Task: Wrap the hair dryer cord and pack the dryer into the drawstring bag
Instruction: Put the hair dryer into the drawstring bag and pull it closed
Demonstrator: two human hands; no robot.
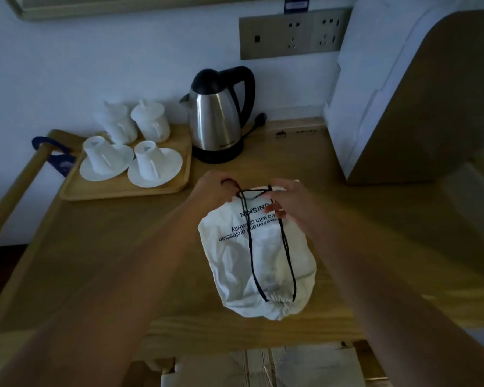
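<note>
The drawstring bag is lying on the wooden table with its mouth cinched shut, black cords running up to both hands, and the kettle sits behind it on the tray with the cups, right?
Not quite. In the head view the kettle stands on the table beside the tray, not on it. The rest holds: the drawstring bag lies cinched, its black cords running to the left hand and right hand.

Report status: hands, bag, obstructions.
Both hands, left and right, gripping black drawstring. Drawstring bag cinched, lying on table. Kettle behind, clear.

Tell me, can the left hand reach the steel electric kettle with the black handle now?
Probably yes: bare wooden tabletop lies between the left hand and the steel kettle, but its fingers pinch the black drawstring.
</note>
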